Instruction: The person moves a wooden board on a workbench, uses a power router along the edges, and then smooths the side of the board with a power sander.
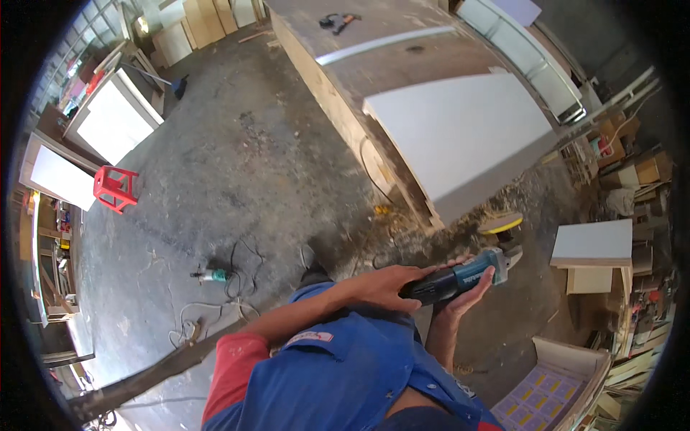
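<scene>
A teal-and-black angle grinder [460,279] is held out in front of my body, to the right of the middle. My left hand [384,287] is closed around its black rear end. From below, my right hand [467,296] wraps the teal front part, with the thumb along its side. Just beyond the grinder's head is a round yellow-edged disc [501,224], seen nearly edge-on; it looks fixed to the tool. Past the disc stands a wooden workbench [323,93], with a white panel [460,133] lying on its near end.
A metal strip [388,44] and a small tool [339,23] lie on the bench. On the floor to the left are a green power tool [210,275] and loose cords [188,327]. A red stool [115,188] stands farther left. Wood scraps [640,373] pile up at right.
</scene>
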`<state>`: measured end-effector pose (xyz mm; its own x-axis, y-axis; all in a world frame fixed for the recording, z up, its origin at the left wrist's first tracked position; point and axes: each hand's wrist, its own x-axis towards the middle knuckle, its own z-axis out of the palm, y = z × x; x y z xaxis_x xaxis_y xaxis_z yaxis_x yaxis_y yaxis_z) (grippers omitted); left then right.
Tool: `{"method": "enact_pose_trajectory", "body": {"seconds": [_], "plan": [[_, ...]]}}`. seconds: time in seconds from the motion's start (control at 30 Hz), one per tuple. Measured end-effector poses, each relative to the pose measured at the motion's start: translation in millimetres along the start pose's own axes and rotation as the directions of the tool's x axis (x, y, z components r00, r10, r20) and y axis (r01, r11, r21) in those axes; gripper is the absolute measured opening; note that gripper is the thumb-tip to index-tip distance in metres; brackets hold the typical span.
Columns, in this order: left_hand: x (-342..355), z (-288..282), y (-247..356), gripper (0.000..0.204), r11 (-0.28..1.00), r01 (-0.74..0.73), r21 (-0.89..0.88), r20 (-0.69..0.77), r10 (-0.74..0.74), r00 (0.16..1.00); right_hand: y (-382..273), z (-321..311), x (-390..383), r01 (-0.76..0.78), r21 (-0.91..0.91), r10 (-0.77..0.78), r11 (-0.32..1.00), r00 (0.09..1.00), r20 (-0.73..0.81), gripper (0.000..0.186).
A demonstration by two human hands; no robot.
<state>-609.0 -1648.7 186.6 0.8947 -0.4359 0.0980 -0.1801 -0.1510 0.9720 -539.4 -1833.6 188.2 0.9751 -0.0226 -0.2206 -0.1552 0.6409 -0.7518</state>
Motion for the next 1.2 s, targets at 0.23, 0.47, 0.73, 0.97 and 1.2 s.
{"method": "enact_pose_trajectory", "body": {"seconds": [0.23,0.47,0.73,0.97,1.2], "plan": [[-93.7,-154.9,-11.8,0.084,0.924,0.259,-0.28,-0.246,-0.33,0.911,116.9,177.1,-10.0,-0.236,-0.083,0.249,0.968,0.881,0.402,0.052],[-144.2,-248.9,-23.4,0.064,0.783,0.361,-0.507,-0.26,-0.538,0.802,200.4,287.0,9.4,-0.201,-0.359,0.387,0.912,0.714,0.583,0.047],[-134.3,-382.6,-71.1,0.06,0.819,0.125,-0.56,-0.583,-0.496,0.644,300.7,406.6,109.2,-0.268,-0.409,0.488,0.872,0.515,0.704,0.047],[-77.6,-557.8,-91.6,0.061,0.862,0.196,-0.467,-0.663,-0.489,0.567,355.0,533.1,247.3,0.004,-0.591,0.524,0.807,0.459,0.718,0.06],[-31.5,-728.7,-110.3,0.058,0.903,0.184,-0.388,-0.782,-0.429,0.453,365.7,643.8,367.0,0.229,-0.653,0.555,0.722,0.373,0.743,0.063]]}}
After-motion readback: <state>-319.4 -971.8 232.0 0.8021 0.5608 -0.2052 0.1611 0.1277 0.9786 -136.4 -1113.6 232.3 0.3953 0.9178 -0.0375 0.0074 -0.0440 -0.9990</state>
